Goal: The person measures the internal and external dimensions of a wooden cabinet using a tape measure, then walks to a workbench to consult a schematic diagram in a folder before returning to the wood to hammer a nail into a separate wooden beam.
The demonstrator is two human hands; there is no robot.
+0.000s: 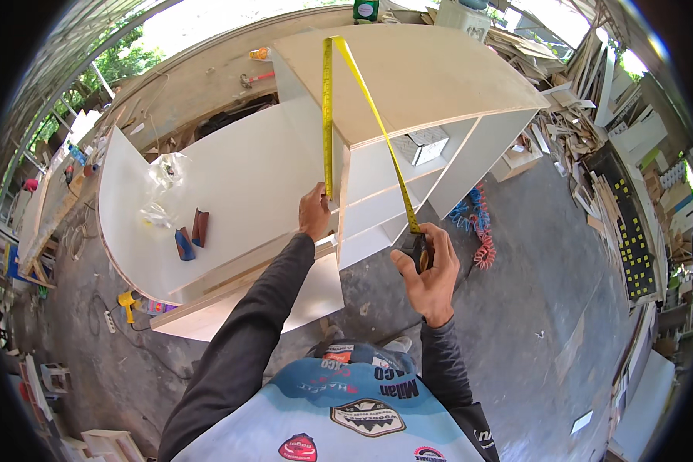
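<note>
A tape measure (pixel 415 251) with a dark case sits in my right hand (pixel 431 277), whose fingers are wrapped round it. Its yellow blade (pixel 379 115) rises from the case over the plywood-topped cabinet (pixel 431 77), folds back sharply near the far end, and comes straight down toward my left hand (pixel 314 211). That hand is closed at the blade's free end, beside the cabinet's left side panel and just above the inner edge of the white curved counter (pixel 231 165). White shelves open on the cabinet's near side, with a patterned box (pixel 422 145) on one of them.
Two sandpaper pieces (pixel 185 245) and clear plastic wrap (pixel 165 179) lie on the counter. A yellow power tool (pixel 128 305) with a cord is at the lower left. Coiled blue and red hoses (pixel 481 235) lie right of the cabinet. Wood offcuts (pixel 550 85) pile up at the far right.
</note>
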